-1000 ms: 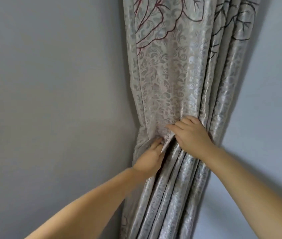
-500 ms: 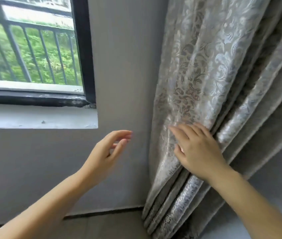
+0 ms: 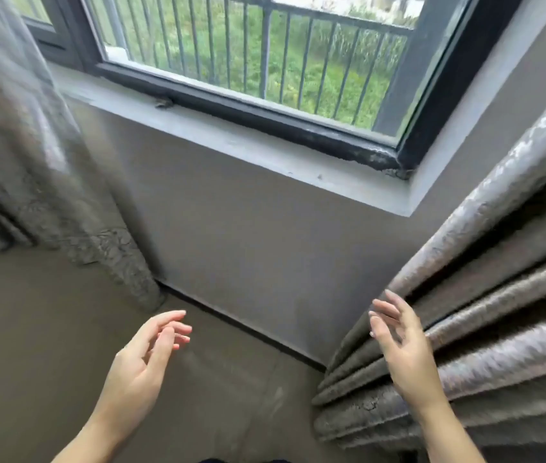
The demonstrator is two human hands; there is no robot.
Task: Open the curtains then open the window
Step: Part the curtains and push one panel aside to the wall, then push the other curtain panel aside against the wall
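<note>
The window (image 3: 264, 58) with a black frame fills the top of the view, its pane shut, with metal bars and grass behind the glass. A silvery patterned right curtain (image 3: 505, 295) is bunched in folds at the right. A second left curtain (image 3: 31, 155) hangs blurred at the left. My right hand (image 3: 405, 349) is open, fingers spread, just in front of the right curtain's edge and holding nothing. My left hand (image 3: 144, 359) is open low in the middle, palm turned inward, over the floor.
A grey window sill (image 3: 264, 152) juts out below the frame. Below it is a grey wall (image 3: 248, 245) with a dark baseboard, then a brownish floor (image 3: 31, 345).
The view swung left from the right curtain to the window. My right hand came off the curtain folds. My left hand dropped lower, and the left curtain came into view.
</note>
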